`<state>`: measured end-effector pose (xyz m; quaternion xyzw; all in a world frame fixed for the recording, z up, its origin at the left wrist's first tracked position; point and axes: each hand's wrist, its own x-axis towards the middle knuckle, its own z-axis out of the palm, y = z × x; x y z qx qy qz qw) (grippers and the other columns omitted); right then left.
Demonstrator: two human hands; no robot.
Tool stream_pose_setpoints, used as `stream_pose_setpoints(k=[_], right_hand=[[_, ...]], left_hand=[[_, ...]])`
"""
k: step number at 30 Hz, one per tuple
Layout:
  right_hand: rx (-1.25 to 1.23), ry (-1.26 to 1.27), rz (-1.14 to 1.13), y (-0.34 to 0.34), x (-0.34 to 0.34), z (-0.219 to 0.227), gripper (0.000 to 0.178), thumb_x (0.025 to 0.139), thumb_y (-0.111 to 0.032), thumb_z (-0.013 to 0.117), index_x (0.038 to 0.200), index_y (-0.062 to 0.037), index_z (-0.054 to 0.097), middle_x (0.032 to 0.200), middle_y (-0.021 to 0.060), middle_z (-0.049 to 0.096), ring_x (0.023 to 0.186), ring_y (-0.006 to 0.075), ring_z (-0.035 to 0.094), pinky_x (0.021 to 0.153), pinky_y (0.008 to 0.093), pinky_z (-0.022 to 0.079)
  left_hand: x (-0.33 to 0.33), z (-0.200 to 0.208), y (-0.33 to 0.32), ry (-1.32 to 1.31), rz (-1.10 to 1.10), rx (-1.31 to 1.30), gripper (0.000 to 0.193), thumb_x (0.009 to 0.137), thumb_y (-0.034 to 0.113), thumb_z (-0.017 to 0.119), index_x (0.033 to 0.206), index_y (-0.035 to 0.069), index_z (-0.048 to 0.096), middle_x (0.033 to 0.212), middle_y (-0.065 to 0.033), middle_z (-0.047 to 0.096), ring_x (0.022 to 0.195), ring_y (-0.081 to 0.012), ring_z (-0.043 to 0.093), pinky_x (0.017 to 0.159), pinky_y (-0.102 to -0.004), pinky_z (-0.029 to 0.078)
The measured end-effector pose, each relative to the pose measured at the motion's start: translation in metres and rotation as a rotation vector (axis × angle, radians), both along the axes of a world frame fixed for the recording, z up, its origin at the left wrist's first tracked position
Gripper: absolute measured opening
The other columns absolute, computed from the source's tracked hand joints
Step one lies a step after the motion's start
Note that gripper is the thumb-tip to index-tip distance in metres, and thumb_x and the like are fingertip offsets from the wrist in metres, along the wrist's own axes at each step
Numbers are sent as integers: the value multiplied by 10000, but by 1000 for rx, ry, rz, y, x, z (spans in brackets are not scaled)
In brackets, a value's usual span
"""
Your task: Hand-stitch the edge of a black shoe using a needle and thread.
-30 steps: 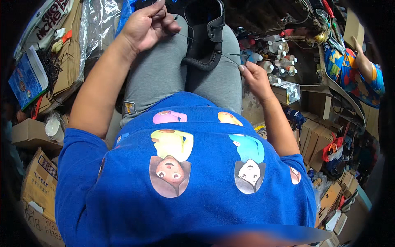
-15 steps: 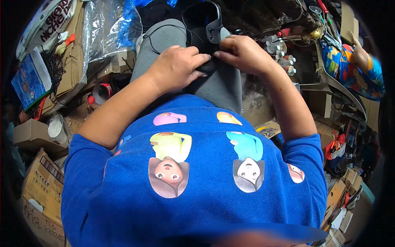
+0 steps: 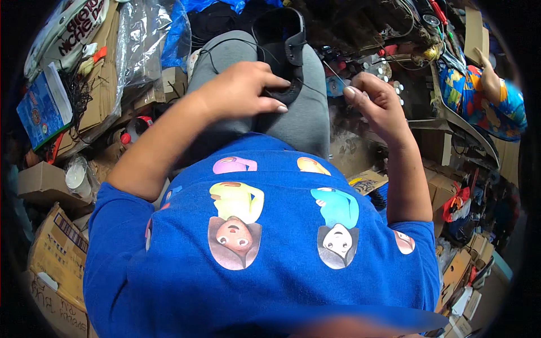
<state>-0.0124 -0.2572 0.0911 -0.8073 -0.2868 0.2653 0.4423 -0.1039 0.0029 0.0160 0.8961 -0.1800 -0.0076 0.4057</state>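
A black shoe [image 3: 294, 54] with an upright, open collar and a riveted strap rests between my grey-clad thighs. My left hand [image 3: 242, 87] grips its near end, thumb below and fingers on top. Off to the right, apart from the shoe, my right hand [image 3: 376, 102] is closed in a pinch on a thin, shiny needle [image 3: 335, 73] that slants up and left from the fingertips. A dark thread [image 3: 236, 39] loops over my left thigh to the shoe, and a dark strand also crosses my right thigh. Where the thread enters the shoe is hidden.
Small bottles [image 3: 386, 70] stand on the floor beyond my right hand. Another person's arm [image 3: 491, 81] and colourful clothing appear at far right. Cardboard boxes [image 3: 53, 183], clear plastic sheeting [image 3: 138, 42] and a blue book [image 3: 42, 107] crowd the left. More cartons [image 3: 459, 270] lie at lower right.
My right hand has moved away from the shoe to the right, and the needle now shows in its fingers. My left hand stays at the shoe, its near end now more exposed.
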Motion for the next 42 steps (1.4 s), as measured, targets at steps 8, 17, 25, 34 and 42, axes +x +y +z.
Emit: stream_pose_setpoints(k=[8,17,25,34,42], right_hand=[[-216,-379,89,27,0,-21,199,805,-101,651,997,-98,701,792,101,584,725,242,600,657,329,475],[-302,-375,109,34,3,-19,214,764,-116,632,961,-85,708,794,129,587,747,279,614,686,368,486],[-393,-492,135,39,1,-16,204,761,-123,625,943,-89,710,797,147,597,752,310,618,703,381,496],[-263,-253,97,27,16,-33,264,748,-23,648,987,-116,713,827,84,593,768,214,629,682,318,499],[-222,-264,119,25,16,-40,263,748,-20,670,987,-121,713,809,75,580,702,191,591,644,311,481]], left_hand=[[61,-4,11,121,116,-227,430,737,93,706,1147,56,580,1142,-85,614,1087,-183,567,951,-314,430],[77,-15,2,-92,52,-99,352,689,139,747,1006,38,632,881,-89,589,863,-240,598,818,-308,454],[86,-4,-8,265,-45,-179,276,707,120,745,965,39,691,880,-59,581,872,-220,596,810,-305,456],[94,-4,0,256,-189,-162,265,728,109,733,981,37,696,935,-71,569,925,-216,588,857,-316,465],[94,-4,3,315,-207,-193,259,735,104,723,980,24,689,937,-81,584,913,-213,598,851,-310,470]])
